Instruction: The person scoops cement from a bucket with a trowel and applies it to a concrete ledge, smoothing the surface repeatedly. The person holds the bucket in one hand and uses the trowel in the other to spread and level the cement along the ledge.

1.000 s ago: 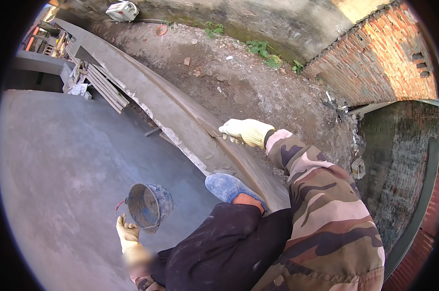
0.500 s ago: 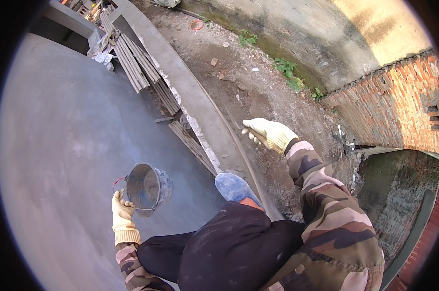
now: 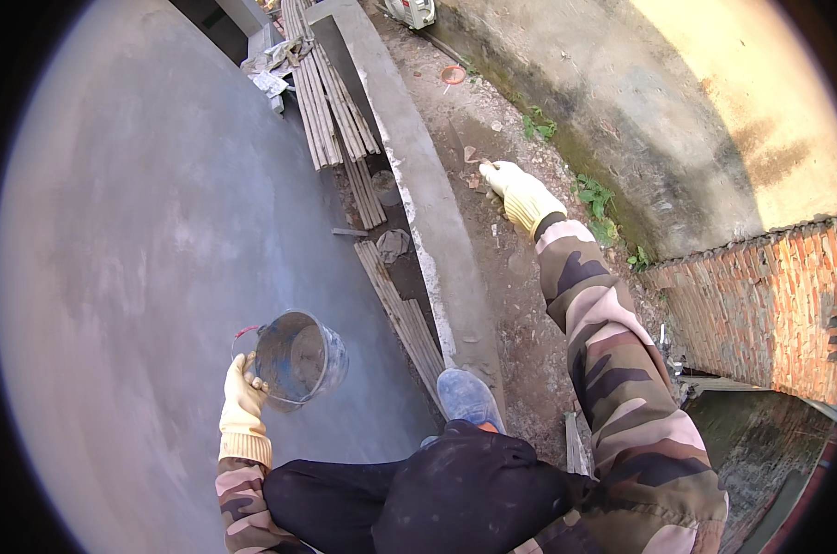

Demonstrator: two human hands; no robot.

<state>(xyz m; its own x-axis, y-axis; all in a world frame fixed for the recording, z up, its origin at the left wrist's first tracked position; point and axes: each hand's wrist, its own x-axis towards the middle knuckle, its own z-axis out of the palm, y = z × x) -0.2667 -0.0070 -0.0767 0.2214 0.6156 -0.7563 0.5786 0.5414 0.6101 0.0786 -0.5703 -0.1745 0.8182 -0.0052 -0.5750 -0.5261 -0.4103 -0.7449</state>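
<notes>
My left hand, in a pale yellow glove, is closed on the rim and wire handle of a bucket. The bucket is tilted with its mouth toward me, its inside coated in grey mortar, and it hangs beside the smooth grey wall. Out over the ledge's far side, my right hand, gloved the same way, is closed round a trowel. Its thin blade shows nearly edge-on and blends with the ground behind. The handle is mostly hidden by my fingers.
My blue shoe stands on a narrow cement ledge. Bamboo poles lie in the gap between it and the grey wall. Right of the ledge, well below, is dirt ground with an orange ring, plants and a brick wall.
My right arm has reached farther forward with the trowel. The view has turned, shifting the ledge and poles rightward. The bucket stays in my left hand, its mouth turned slightly more toward me.
</notes>
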